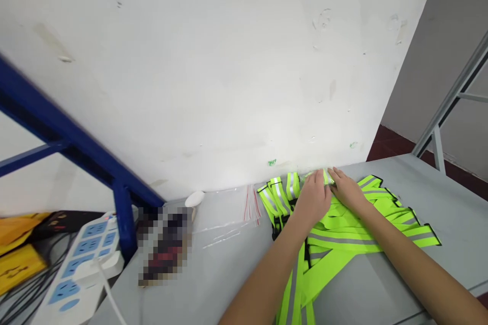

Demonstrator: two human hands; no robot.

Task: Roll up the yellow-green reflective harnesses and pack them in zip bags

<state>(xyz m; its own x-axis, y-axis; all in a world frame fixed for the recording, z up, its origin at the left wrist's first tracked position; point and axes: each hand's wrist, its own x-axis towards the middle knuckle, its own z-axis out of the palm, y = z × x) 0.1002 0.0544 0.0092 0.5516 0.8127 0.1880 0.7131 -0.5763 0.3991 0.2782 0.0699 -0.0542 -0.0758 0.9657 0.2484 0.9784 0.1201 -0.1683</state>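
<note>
Close to the wall, a small folded fluorescent-yellow reflective strap (327, 176) lies under clear plastic between my two hands. My left hand (313, 194) has its fingers curled over the left side of this packet, partly hiding it. From the right, my right hand (346, 189) presses its closed fingers on the packet's other end. Below both hands spreads a pile of yellow reflective straps (343, 238) with grey stripes and black edging. Several folded straps with black buckles (280, 200) stand left of my left hand.
Clear zip bags with red seals (229, 210) lie on the grey table (213, 284), beside a white oval object (194, 198) and a blurred-out item (165, 246). A power strip (86, 259), cables and yellow packages (23, 264) sit left of a blue metal frame (122, 208).
</note>
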